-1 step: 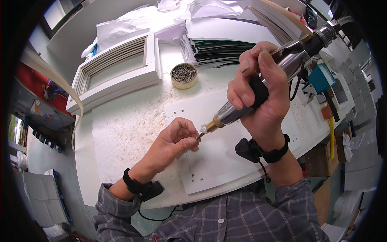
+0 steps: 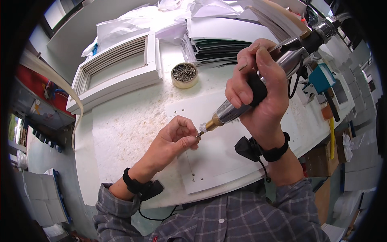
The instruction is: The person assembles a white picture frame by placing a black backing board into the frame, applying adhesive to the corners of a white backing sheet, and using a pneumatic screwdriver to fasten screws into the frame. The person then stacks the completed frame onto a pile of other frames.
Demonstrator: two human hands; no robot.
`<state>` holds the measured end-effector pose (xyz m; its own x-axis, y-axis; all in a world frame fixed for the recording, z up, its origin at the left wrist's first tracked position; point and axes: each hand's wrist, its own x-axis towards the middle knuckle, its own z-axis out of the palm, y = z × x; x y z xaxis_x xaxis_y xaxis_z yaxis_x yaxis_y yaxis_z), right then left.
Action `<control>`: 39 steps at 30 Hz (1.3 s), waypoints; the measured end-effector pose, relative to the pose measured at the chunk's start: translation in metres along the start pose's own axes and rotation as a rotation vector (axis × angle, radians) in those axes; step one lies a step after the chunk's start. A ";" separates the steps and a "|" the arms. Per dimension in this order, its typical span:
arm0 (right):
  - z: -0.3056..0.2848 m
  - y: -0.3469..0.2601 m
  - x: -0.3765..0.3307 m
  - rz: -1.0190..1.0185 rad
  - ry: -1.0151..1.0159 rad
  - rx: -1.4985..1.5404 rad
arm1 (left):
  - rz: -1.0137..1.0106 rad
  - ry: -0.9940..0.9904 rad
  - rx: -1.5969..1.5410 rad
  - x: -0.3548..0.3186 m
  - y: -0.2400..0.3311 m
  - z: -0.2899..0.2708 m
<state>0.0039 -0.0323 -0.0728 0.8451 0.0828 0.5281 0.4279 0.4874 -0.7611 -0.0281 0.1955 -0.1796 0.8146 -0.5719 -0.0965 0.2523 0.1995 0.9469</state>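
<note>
My right hand (image 2: 269, 111) is wrapped round a silver power screwdriver (image 2: 230, 111) with a black grip sleeve and a brass nose. The tool slants down to the left, with a white scrap of wrapping at its tip. My left hand (image 2: 169, 142) pinches a small dark metal piece, seemingly a screw (image 2: 198, 137), at the bit's end. Both hands are over a white panel (image 2: 225, 161) with small holes and fittings near its left edge. Beyond them a round tub (image 2: 186, 85) holds many small screws. The exact contact of bit and screw is too small to tell.
White frames (image 2: 121, 82) are stacked at the back left of the white, dust-strewn table (image 2: 121, 133). Dark-edged sheets (image 2: 219, 50) are piled at the back. A teal-headed tool (image 2: 321, 77) lies at the right. A pale hose (image 2: 76, 97) hangs at the left.
The screwdriver and my right hand have shifted very slightly down and left. My left hand keeps its pinch at nearly the same place.
</note>
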 end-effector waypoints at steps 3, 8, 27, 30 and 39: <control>0.017 0.007 0.014 0.004 -0.009 -0.076 | 0.107 0.127 0.204 0.002 0.008 -0.005; 0.049 0.035 0.034 -0.021 -0.044 -0.068 | 0.216 0.291 0.500 0.004 0.013 -0.020; 0.052 0.079 0.044 0.060 -0.114 -0.169 | 0.186 0.313 0.565 0.010 0.004 -0.038; 0.052 0.079 0.043 0.083 -0.149 -0.196 | 0.205 0.312 0.572 0.009 0.004 -0.038; 0.056 0.093 0.038 0.166 -0.207 -0.331 | 0.197 0.395 0.547 0.012 -0.001 -0.045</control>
<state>0.0577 0.0650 -0.1024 0.8436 0.3258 0.4268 0.3997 0.1498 -0.9043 0.0055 0.2243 -0.1952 0.9730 -0.2138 0.0867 -0.1341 -0.2183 0.9666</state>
